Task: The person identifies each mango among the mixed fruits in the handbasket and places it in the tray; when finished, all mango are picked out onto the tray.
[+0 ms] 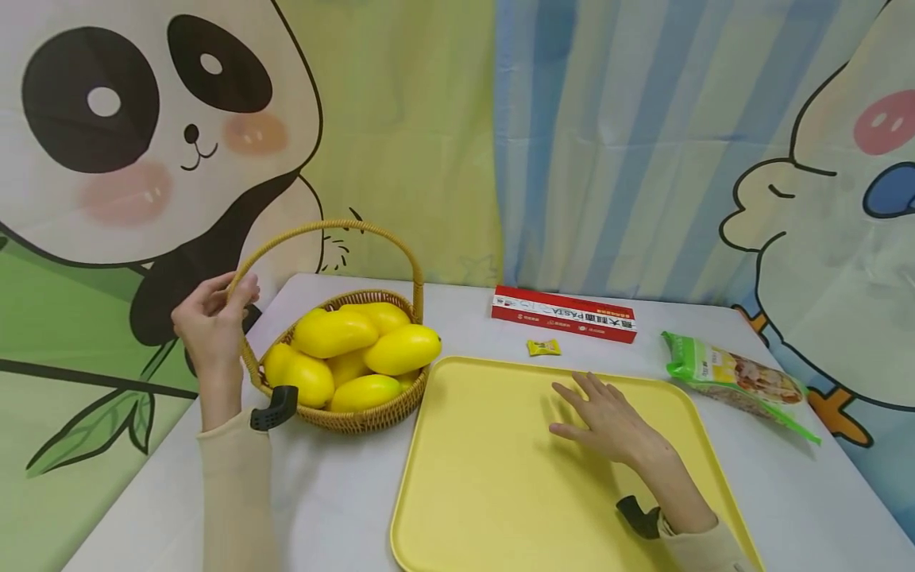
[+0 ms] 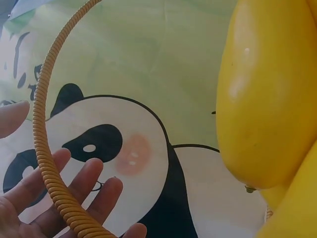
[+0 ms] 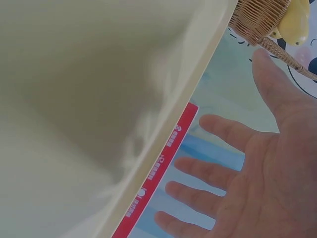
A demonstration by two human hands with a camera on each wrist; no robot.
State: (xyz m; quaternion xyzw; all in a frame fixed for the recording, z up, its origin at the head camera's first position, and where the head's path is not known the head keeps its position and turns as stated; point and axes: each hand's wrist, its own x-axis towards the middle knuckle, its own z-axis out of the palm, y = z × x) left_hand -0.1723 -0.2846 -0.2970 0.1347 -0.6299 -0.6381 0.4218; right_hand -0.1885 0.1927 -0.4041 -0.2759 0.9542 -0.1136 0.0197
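Note:
My left hand (image 1: 218, 318) is at the left side of the handle (image 1: 325, 226) of a wicker basket (image 1: 357, 423). In the left wrist view the handle (image 2: 43, 158) runs across my loosely extended fingers (image 2: 101, 198), while the thumb (image 2: 12, 119) stands apart from it. Several yellow mangoes (image 1: 336, 334) fill the basket, which stands on the table. My right hand (image 1: 608, 421) hovers over a yellow tray (image 1: 493, 469) with its fingers spread and nothing held. The right wrist view shows its palm (image 3: 272, 183) and the tray rim (image 3: 163, 134).
Behind the tray lie a red and white pasta box (image 1: 565, 314) and a small yellow wrapped packet (image 1: 543, 347). A green-edged food bag (image 1: 743, 381) lies to the tray's right. Printed cloth (image 1: 407, 143) hangs behind the white table (image 1: 343, 492).

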